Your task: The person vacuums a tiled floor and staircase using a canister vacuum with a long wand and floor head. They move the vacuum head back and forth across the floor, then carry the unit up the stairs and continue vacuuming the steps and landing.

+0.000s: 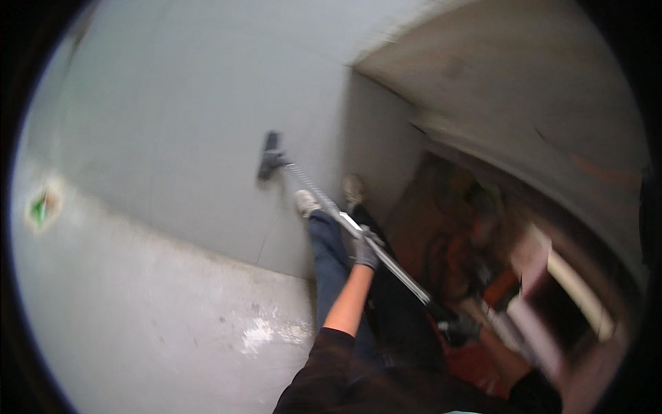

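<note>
A vacuum cleaner wand (pixel 400 274), a long silver tube with a notched far section, slants from my right side toward the far left. Its dark floor head (pixel 270 156) rests on the grey floor beyond my feet. My left hand (pixel 365 250), in a grey glove, is closed around the middle of the tube. At the tube's near end, my right hand (pixel 460 328), in a dark glove, grips the black handle; blur hides its fingers in part. My shoes (pixel 307 203) stand just behind the floor head.
A pale wall (pixel 172 303) with scuffed white patches rises on the left and bears a small green sign (pixel 44 207). Along the right runs another wall (pixel 524 90). Blurred clutter, including a dark hose (pixel 433 257) and a whitish box-like thing (pixel 532 252), lies at the lower right.
</note>
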The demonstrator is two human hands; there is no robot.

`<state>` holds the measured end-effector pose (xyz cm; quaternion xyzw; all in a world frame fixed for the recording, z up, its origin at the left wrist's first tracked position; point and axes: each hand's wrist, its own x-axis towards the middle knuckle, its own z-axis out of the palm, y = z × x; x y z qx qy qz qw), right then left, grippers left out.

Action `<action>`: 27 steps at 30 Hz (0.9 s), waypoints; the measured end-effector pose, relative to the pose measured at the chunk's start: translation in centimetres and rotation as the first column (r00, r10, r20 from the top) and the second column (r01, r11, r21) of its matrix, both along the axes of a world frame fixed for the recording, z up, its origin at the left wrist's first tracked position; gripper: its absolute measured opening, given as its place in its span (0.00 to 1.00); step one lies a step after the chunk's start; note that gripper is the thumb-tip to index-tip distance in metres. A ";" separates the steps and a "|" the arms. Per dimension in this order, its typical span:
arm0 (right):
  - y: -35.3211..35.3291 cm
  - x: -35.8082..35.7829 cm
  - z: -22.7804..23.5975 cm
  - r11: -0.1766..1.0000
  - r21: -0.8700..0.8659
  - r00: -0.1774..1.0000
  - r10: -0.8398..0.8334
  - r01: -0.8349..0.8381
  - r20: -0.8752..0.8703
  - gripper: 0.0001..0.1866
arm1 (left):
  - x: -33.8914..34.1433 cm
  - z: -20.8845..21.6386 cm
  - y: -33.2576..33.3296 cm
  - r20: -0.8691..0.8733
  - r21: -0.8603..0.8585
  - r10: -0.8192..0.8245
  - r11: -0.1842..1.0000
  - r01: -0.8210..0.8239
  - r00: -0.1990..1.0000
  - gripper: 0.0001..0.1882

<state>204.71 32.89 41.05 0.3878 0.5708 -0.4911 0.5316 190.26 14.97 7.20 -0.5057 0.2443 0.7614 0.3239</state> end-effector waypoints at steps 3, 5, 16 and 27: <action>-1.6 -2.4 -0.7 0.995 -0.023 0.994 -0.102 0.101 -0.043 0.28 | -1.3 -2.0 -2.1 0.069 0.099 -0.074 0.993 0.067 0.995 0.06; -2.6 -3.5 -0.8 0.972 -0.113 0.979 -0.201 0.204 0.039 0.30 | -2.6 -2.8 -3.5 0.002 0.394 -0.070 0.917 0.064 0.998 0.10; 3.8 21.1 -10.8 0.927 0.369 0.837 0.251 -0.064 -0.486 0.30 | -4.3 -8.2 -2.9 -0.042 -0.068 -0.471 0.881 0.468 0.881 0.17; 5.3 6.1 7.3 0.924 0.381 0.799 0.202 0.036 -0.566 0.22 | -29.7 6.9 -8.1 -0.222 -0.303 -0.529 0.836 0.458 0.819 0.17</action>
